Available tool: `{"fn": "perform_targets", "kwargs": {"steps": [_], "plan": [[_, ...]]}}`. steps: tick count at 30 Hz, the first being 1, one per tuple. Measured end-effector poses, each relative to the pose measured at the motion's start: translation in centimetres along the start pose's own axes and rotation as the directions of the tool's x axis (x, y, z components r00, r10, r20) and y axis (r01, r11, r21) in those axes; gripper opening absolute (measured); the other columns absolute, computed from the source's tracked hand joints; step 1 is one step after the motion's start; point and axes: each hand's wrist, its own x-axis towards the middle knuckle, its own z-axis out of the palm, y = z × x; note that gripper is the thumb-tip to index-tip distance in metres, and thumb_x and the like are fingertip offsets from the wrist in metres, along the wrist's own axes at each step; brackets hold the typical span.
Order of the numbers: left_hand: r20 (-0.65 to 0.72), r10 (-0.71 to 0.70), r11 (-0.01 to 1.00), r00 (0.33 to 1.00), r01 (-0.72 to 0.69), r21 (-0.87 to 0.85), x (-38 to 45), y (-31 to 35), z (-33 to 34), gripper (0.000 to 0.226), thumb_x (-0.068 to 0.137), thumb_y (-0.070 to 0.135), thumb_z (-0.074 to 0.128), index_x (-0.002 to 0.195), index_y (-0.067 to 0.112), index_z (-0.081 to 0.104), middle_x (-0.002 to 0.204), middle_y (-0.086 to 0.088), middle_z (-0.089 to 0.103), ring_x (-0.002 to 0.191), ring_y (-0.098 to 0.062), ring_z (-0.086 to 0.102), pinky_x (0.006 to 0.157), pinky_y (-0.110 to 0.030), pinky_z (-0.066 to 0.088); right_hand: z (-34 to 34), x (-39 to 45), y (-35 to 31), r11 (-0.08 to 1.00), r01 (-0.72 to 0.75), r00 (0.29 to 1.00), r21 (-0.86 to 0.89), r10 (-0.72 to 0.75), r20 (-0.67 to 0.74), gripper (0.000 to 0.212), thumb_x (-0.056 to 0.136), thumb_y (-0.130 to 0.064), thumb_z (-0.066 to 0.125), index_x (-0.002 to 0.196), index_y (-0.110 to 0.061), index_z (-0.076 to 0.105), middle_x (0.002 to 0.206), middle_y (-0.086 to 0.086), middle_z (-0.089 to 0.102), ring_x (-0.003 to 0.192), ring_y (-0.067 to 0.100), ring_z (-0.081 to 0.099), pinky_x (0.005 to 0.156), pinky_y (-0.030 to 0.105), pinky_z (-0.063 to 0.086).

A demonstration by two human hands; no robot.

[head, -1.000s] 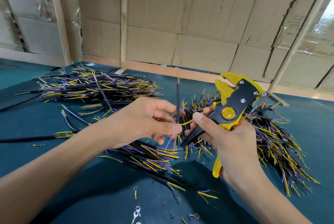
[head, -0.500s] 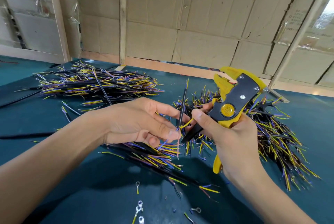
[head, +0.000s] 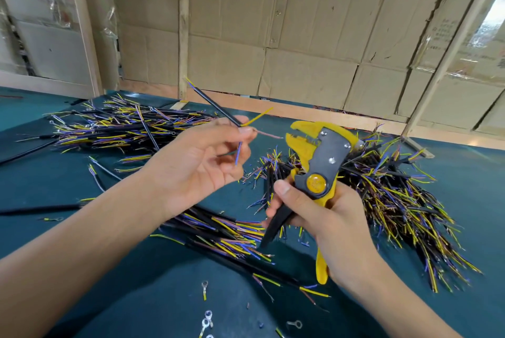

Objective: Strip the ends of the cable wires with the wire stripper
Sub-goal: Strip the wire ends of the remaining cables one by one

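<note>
- My left hand is now pinching the cable tilted, no longer upright, above the table.
- Its pink wire is pointing towards the stripper, gripped by my right hand; jaws still apart, so stripping is pending.

Both forearms run off the bottom edge. The right hand covers the middle of the wire stripper handles — only the black and yellow tips show. The left hand hides part of the cable. Print on the cardboard, upper right, is too small to read. Wire pile strands blur together.
</note>
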Motion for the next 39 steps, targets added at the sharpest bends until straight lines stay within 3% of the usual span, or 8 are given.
{"fn": "perform_targets", "kwargs": {"steps": [6,16,21,27,32,36,39], "plan": [[-0.013,0.089,0.996,0.996,-0.089,-0.015,-0.1,-0.4,0.6,0.018,0.077,0.006,0.070,0.089,0.019,0.066,0.082,-0.002,0.065,0.066,-0.011,0.056,0.044,-0.017,0.032,0.3,-0.4,-0.2,0.999,-0.037,0.994,0.014,0.035,0.103,0.010,0.083,-0.010,0.072,0.080,-0.002,0.067,0.071,0.018,0.064,0.066,0.033,0.065,0.064,0.039,0.060],[-0.019,0.147,0.985,0.989,-0.145,0.089,-0.3,-1.2,0.8,0.018,0.074,0.006,0.076,0.087,0.016,0.070,0.077,-0.009,0.057,0.063,-0.016,0.049,0.045,-0.021,0.033,0.3,-0.3,0.0,0.997,-0.047,0.994,0.054,0.042,0.101,0.008,0.084,-0.009,0.070,0.078,-0.003,0.068,0.066,0.019,0.061,0.061,0.036,0.063,0.063,0.045,0.058],[-0.015,0.169,0.975,0.985,-0.165,0.147,-0.3,-1.1,0.8,0.021,0.071,0.009,0.078,0.089,0.016,0.071,0.086,-0.016,0.054,0.067,-0.019,0.045,0.047,-0.022,0.032,0.1,-0.1,-0.2,0.998,-0.055,0.996,0.030,0.052,0.077,0.006,0.081,-0.011,0.071,0.076,-0.011,0.072,0.066,0.018,0.062,0.062,0.036,0.065,0.064,0.049,0.059],[-0.002,0.179,0.971,0.984,-0.176,0.160,-0.4,-0.9,0.7,0.020,0.072,0.010,0.079,0.089,0.017,0.073,0.085,-0.016,0.055,0.068,-0.019,0.044,0.047,-0.022,0.033,-0.1,0.0,-0.2,0.996,-0.082,0.991,0.019,0.080,0.106,0.009,0.081,-0.009,0.071,0.072,-0.009,0.070,0.065,0.019,0.058,0.061,0.036,0.061,0.064,0.051,0.057],[-0.008,0.185,0.971,0.983,-0.182,0.155,-0.5,-0.8,0.7,0.018,0.072,0.009,0.078,0.088,0.018,0.075,0.088,-0.018,0.056,0.065,-0.017,0.048,0.048,-0.022,0.033,0.0,-0.2,-0.3,0.992,-0.127,0.987,0.010,0.126,0.099,0.017,0.074,-0.009,0.070,0.060,-0.005,0.063,0.055,0.019,0.051,0.050,0.033,0.054,0.053,0.046,0.053],[-0.003,0.194,0.962,0.981,-0.190,0.196,-0.6,-1.0,1.0,0.022,0.067,0.013,0.080,0.088,0.017,0.075,0.082,-0.012,0.061,0.066,-0.016,0.053,0.051,-0.022,0.036,0.0,-0.3,-0.1,0.992,-0.129,0.991,0.009,0.129,-0.025,0.026,0.061,-0.020,0.071,0.051,-0.007,0.052,0.046,0.014,0.041,0.040,0.027,0.042,0.042,0.036,0.046],[-0.055,0.190,0.973,0.980,-0.180,0.147,-0.7,-1.2,1.1,0.017,0.068,0.011,0.079,0.083,0.016,0.074,0.075,-0.008,0.065,0.065,-0.016,0.060,0.054,-0.022,0.043,0.0,0.2,0.5,0.984,-0.119,0.993,0.130,0.117,0.024,0.012,0.075,-0.011,0.069,0.067,-0.006,0.062,0.060,0.019,0.052,0.056,0.033,0.056,0.056,0.054,0.057]]}}
